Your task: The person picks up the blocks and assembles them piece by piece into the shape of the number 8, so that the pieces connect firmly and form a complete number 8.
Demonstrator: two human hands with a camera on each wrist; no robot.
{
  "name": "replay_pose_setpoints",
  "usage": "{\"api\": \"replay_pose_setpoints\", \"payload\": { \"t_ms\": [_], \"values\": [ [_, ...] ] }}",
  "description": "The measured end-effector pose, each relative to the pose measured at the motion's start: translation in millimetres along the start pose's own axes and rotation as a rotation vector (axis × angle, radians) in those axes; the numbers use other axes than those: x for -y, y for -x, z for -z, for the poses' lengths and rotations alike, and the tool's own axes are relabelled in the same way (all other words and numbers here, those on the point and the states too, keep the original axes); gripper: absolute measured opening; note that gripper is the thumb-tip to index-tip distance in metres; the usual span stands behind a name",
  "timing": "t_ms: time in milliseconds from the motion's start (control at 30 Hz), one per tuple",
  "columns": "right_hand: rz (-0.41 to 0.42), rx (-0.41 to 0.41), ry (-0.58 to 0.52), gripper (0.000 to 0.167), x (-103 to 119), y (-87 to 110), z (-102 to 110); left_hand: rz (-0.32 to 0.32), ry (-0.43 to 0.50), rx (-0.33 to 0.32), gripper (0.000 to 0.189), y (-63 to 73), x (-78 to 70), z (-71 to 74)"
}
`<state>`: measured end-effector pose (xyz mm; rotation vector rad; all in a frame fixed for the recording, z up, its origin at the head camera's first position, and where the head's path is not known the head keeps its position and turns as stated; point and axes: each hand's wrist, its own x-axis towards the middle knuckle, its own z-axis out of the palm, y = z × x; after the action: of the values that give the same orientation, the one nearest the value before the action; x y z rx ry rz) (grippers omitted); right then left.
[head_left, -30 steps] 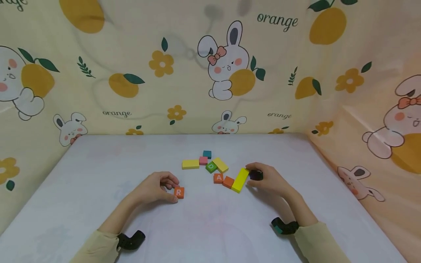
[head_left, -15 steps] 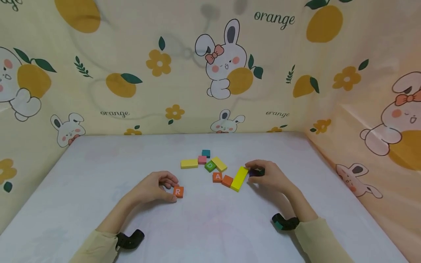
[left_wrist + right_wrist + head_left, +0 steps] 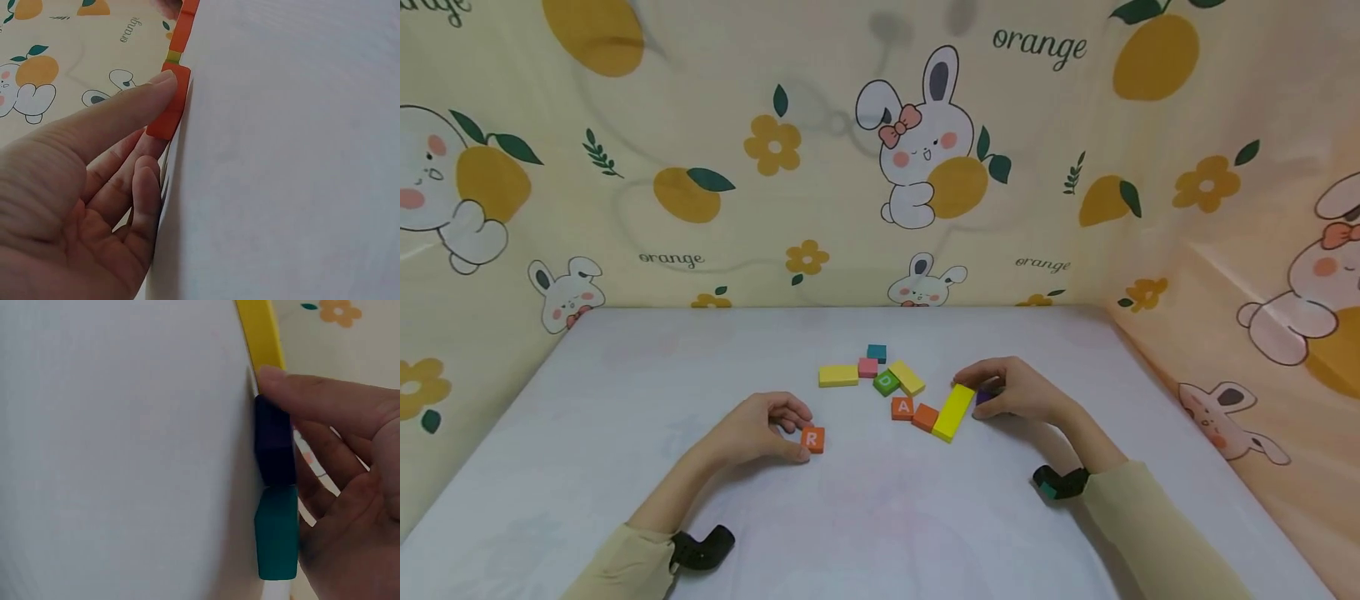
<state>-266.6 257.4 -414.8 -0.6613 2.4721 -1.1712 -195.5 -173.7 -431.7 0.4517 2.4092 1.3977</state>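
Observation:
In the head view my left hand (image 3: 756, 429) pinches an orange letter block marked R (image 3: 812, 439) lying on the table. The left wrist view shows the thumb on this orange block (image 3: 169, 103), with the other fingers loosely curled below. My right hand (image 3: 1018, 392) curls round a dark purple block (image 3: 275, 444), its thumb at the corner where that block meets a long yellow block (image 3: 954, 412). The index fingertip reaches the yellow block's far end. A teal block (image 3: 277, 534) follows the purple one under the palm, hidden by the hand in the head view.
Left of the yellow block lie an orange block (image 3: 925, 417) and an orange A block (image 3: 902, 407). Behind are a green D block (image 3: 886, 382), yellow blocks (image 3: 838, 376) (image 3: 907, 377), a pink block (image 3: 868, 367) and a blue-teal block (image 3: 877, 352). A printed cloth backs the white table (image 3: 850, 517).
My right hand and forearm have turned slightly, the wrist shifting up and right while the fingertips stay by the yellow block. The left hand and the R block keep their place; the view sways a little.

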Motion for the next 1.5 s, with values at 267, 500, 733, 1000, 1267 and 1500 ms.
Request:
{"api": "replay_pose_setpoints", "payload": {
  "t_ms": [267,500,733,1000,1267,1500],
  "values": [
    [-0.039,0.038,-0.076,0.05,4,-6.1,1,-0.007,0.001,-0.008,0.048,-0.1,-0.6,-1.4],
    [-0.04,0.073,-0.058,0.046,-6,-16.6,1,0.003,0.002,-0.009,0.049,-0.6,-1.2,-1.4],
    [-0.027,0.09,-0.076,0.044,-9,-17.9,1,0.004,0.0,-0.002,0.05,-2.0,-1.3,-0.6],
    [-0.041,0.124,-0.078,0.04,-10,-17.8,3,0.002,0.003,0.0,0.05,-1.9,0.1,-0.9],
    [-0.042,0.136,-0.095,0.042,-8,-15.3,7,0.009,-0.015,-0.02,0.049,-1.2,0.2,-2.0],
    [-0.074,0.124,-0.114,0.043,-3,-7.0,11,0.003,-0.02,-0.016,0.049,-2.3,-0.1,-2.6]
  ]
}}
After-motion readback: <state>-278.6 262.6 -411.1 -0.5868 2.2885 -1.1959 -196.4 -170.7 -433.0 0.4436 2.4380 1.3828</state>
